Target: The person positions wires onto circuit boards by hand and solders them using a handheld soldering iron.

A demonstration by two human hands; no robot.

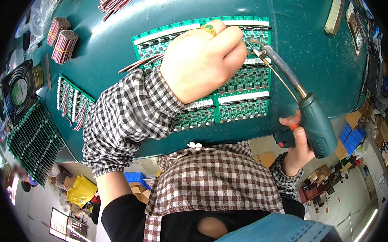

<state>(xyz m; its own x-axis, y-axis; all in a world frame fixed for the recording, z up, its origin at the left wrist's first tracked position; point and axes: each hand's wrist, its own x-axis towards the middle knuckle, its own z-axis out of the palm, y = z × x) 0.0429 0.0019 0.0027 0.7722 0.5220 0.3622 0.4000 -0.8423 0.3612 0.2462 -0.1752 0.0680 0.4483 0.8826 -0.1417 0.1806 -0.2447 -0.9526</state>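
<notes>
My left hand, a ring on one finger, is closed over the upper part of a green circuit board panel. Red, white and dark wires stick out from beneath it on the wrist side; its fingertips are hidden. My right hand is wrapped round the handle of a green soldering gun, a finger at its red trigger. The gun's bent metal tube and thin feed rod reach up and left. Their tip is close to my left fingers, over the panel.
Two banded wire bundles stand at the far left, more loose wires lie at the back. A smaller wired board, a fan and a stack of boards are leftward. A wooden strip lies far right.
</notes>
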